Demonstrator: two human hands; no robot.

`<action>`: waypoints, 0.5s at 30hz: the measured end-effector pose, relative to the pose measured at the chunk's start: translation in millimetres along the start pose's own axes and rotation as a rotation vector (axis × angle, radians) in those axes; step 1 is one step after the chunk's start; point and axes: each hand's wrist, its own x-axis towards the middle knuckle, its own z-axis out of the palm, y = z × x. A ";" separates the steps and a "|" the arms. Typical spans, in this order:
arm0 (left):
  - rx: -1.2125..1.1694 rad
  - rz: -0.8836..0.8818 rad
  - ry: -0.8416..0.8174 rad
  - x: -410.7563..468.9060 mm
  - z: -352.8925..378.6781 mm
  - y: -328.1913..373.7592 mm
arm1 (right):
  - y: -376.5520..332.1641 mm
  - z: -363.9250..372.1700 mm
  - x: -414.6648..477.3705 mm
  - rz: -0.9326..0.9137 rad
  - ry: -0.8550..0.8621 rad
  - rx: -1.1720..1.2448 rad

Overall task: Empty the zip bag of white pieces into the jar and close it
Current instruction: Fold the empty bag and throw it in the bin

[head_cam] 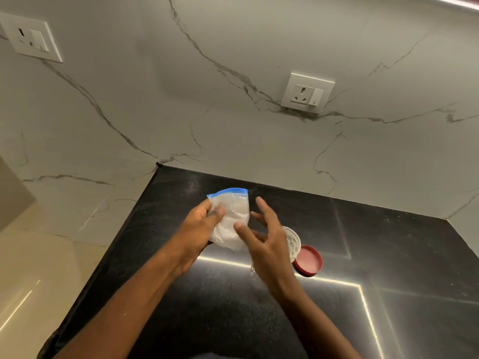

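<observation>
My left hand (199, 226) grips a clear zip bag (230, 216) with a blue zip strip along its top, held up above the black counter (233, 320). White pieces show faintly through the plastic. My right hand (264, 239) hovers just right of the bag with fingers spread, holding nothing; its thumb is close to the bag's lower edge. Behind that hand stands a small clear jar (294, 242), open at the top and partly hidden. Its red lid (309, 260) lies upside down on the counter, touching the jar's right side.
The counter meets a marbled wall at the back, with a socket (307, 94) above the jar and another socket (31, 37) at far left. The counter's left edge (111, 244) drops off to a pale floor.
</observation>
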 end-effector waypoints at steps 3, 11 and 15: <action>0.064 0.004 -0.058 -1.6 -3.7 3.4 | -9.0 -15.9 19.3 0.364 -0.211 0.387; 0.046 -0.137 -0.095 -4.0 -16.6 19.3 | -1.5 -30.2 22.3 0.290 -0.222 0.536; -0.225 -0.237 -0.096 -6.0 -21.6 16.7 | 3.8 -28.0 18.6 0.186 -0.147 0.501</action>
